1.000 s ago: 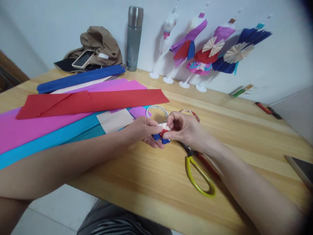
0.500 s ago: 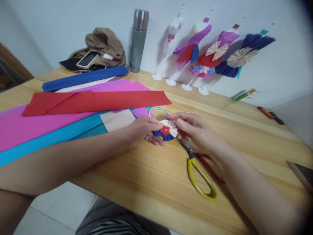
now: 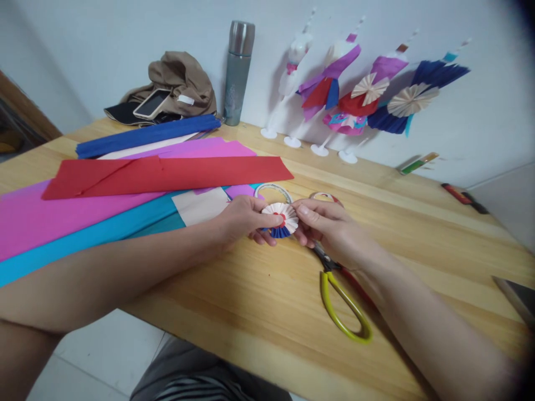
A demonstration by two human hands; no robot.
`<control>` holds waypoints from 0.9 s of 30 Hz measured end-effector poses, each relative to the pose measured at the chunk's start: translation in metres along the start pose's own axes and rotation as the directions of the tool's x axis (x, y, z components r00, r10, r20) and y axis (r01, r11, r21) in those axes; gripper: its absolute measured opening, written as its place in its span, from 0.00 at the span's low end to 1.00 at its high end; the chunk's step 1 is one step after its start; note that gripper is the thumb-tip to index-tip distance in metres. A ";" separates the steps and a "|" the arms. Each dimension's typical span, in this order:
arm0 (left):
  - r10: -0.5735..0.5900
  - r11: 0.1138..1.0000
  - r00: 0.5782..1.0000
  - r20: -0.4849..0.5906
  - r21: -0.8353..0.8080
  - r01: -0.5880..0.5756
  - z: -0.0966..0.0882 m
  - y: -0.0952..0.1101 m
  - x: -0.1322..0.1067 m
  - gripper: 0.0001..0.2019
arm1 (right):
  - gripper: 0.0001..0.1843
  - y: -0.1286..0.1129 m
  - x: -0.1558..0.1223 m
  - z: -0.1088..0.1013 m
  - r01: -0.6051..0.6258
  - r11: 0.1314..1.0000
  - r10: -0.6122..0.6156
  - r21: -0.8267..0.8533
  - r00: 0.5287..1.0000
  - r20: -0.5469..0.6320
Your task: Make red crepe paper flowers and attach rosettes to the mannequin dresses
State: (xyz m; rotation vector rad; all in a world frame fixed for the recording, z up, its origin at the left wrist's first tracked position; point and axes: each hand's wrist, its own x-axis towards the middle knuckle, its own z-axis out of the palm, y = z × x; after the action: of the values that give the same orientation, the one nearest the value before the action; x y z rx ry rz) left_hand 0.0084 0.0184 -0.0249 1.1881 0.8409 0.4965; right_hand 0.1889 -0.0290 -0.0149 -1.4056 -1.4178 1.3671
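Between my hands is a small pleated paper rosette (image 3: 289,216), cream along most of its rim and blue at the bottom, with a red flower in the middle. My left hand (image 3: 246,220) is closed on its left side, the thumb lying over the red centre. The fingers of my right hand (image 3: 324,220) pinch its right edge. Beneath and beside my right hand lie scissors (image 3: 345,303) with one yellow and one red handle, their blades partly hidden. A white tape roll (image 3: 273,189) lies just behind the rosette, and another ring-shaped roll (image 3: 326,196) shows behind my right hand.
Red (image 3: 175,175), pink, turquoise and blue crepe paper sheets cover the left of the table. Behind them are a brown cloth cap (image 3: 184,78), a phone (image 3: 152,104) and a thermos (image 3: 239,72). Several decorated figures on stands (image 3: 370,106) line the wall. A dark blade (image 3: 516,295) lies far right.
The rosette has turned in my fingers, with cream now along its upper left. My left thumb has moved onto the red centre. My right hand has shifted slightly, uncovering the second roll.
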 end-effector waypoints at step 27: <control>-0.005 0.984 1.000 0.010 -0.179 0.007 -0.001 -0.001 0.002 0.25 | 0.15 0.000 0.004 0.011 0.047 0.998 -0.041 0.035 0.987 -0.155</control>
State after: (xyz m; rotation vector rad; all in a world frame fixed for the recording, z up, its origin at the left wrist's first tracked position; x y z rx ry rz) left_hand 0.0085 0.0203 -0.0269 1.0213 0.7746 0.5499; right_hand 0.1774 -0.0279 -0.0179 -1.4152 -1.3067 1.2240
